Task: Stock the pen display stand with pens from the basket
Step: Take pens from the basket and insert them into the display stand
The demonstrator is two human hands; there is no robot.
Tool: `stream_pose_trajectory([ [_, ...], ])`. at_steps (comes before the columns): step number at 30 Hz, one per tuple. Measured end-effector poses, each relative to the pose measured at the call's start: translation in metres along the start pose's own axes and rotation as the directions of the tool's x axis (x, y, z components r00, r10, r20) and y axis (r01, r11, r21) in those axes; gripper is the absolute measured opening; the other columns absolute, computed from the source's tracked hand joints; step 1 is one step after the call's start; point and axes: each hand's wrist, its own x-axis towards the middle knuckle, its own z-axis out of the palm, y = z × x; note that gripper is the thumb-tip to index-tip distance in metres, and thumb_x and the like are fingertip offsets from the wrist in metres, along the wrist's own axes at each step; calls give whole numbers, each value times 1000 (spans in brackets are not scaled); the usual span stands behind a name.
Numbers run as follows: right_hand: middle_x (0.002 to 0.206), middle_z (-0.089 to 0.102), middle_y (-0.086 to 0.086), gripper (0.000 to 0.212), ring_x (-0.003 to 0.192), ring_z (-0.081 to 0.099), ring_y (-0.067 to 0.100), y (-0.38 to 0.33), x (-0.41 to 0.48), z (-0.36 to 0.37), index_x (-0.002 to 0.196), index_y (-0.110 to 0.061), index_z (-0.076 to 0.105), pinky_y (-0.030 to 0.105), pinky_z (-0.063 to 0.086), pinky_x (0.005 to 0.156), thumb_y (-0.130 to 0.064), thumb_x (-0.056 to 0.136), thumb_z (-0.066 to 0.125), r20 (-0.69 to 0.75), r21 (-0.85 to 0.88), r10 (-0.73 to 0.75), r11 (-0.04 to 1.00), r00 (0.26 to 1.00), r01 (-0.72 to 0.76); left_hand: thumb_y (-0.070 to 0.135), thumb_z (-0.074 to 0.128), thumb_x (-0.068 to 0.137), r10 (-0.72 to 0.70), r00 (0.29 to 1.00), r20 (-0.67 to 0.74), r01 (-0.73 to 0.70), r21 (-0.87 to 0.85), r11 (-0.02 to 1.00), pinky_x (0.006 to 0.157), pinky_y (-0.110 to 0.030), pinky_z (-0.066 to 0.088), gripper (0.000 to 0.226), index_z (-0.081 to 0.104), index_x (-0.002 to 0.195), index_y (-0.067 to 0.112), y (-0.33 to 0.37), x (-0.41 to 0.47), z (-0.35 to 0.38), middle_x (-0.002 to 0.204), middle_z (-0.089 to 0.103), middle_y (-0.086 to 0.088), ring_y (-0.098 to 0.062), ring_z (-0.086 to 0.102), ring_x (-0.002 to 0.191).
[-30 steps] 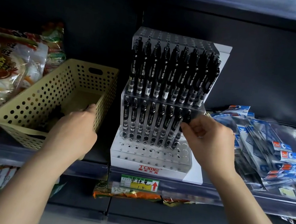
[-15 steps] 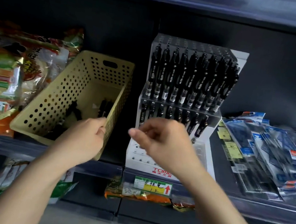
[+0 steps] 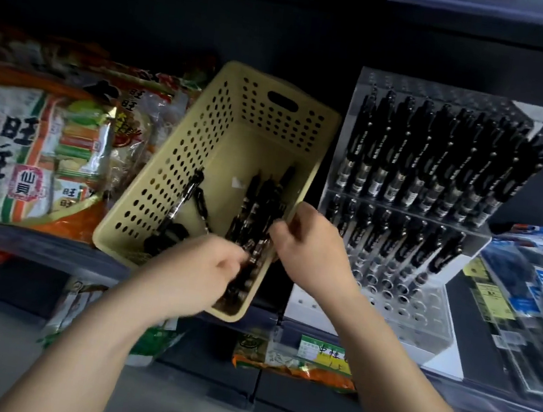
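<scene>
A beige perforated basket (image 3: 178, 166) sits on the shelf, tilted toward me, with a bunch of black pens (image 3: 257, 197) along its right side and a loose pen (image 3: 185, 194) at its left. To its right stands the clear tiered pen display stand (image 3: 421, 315); black pens (image 3: 441, 166) fill its upper rows and its front holes are bare. My left hand (image 3: 195, 272) reaches over the basket's near rim with curled fingers at the pens, blurred. My right hand (image 3: 312, 249) comes over the right rim, thumb and fingers pinched on a pen in the bunch.
Snack bags (image 3: 36, 147) are piled left of the basket. Blue-and-clear stationery packs (image 3: 535, 292) lie right of the stand. A green price tag (image 3: 323, 351) hangs on the shelf edge, with more bags on the shelf below. An upper shelf edge is overhead.
My right hand left the stand's middle row and swung left into the basket. My left hand shifted from the basket's rim toward the pens inside. The view swung left and down.
</scene>
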Motion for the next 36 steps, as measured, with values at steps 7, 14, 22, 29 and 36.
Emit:
stream_pose_trajectory([
  [7, 57, 44, -4, 28, 50, 39, 11, 1, -4, 0, 68, -20, 34, 20, 28, 44, -23, 91, 51, 35, 18, -84, 996, 996, 84, 30, 52, 91, -106, 980, -166, 114, 37, 993, 94, -42, 49, 56, 34, 144, 21, 0, 71, -7, 134, 50, -2, -22, 56, 109],
  [14, 55, 44, -5, 34, 48, 39, 10, 2, -5, 0, 67, -24, 29, 21, 25, 43, -24, 93, 50, 37, -12, -122, 992, 992, 123, 35, 70, 68, -261, 965, 14, 244, -404, 882, 91, -36, 48, 58, 54, 120, 15, 4, 94, 3, 111, 63, -7, -23, 59, 103],
  [22, 53, 42, -6, 35, 47, 39, 10, -2, -7, 3, 66, -26, 27, 23, 26, 43, -27, 92, 50, -11, -11, -131, 991, 991, 131, 51, 82, 45, -239, 971, -3, 191, -589, 785, 98, -46, 45, 70, 67, 106, 20, -13, 94, 11, 103, 70, -5, -26, 61, 105],
  [29, 56, 42, -6, 23, 56, 44, 25, -5, -8, 16, 79, -20, 36, 37, 37, 54, -31, 93, 50, -111, 5, -169, 985, 979, 170, 30, 64, 89, -303, 914, -269, 6, -739, 673, 92, -37, 47, 20, 64, 104, 17, -16, 97, 4, 103, 67, -4, -21, 61, 98],
  [36, 65, 47, -9, 20, 60, 48, 17, -2, -3, 22, 95, -19, 35, 29, 31, 55, -32, 93, 51, -163, 9, -120, 992, 979, 124, 14, 58, 92, -238, 916, -323, -205, -887, 413, 75, -33, 51, 8, 65, 93, 18, 3, 83, -24, 89, 65, 3, -14, 63, 73],
])
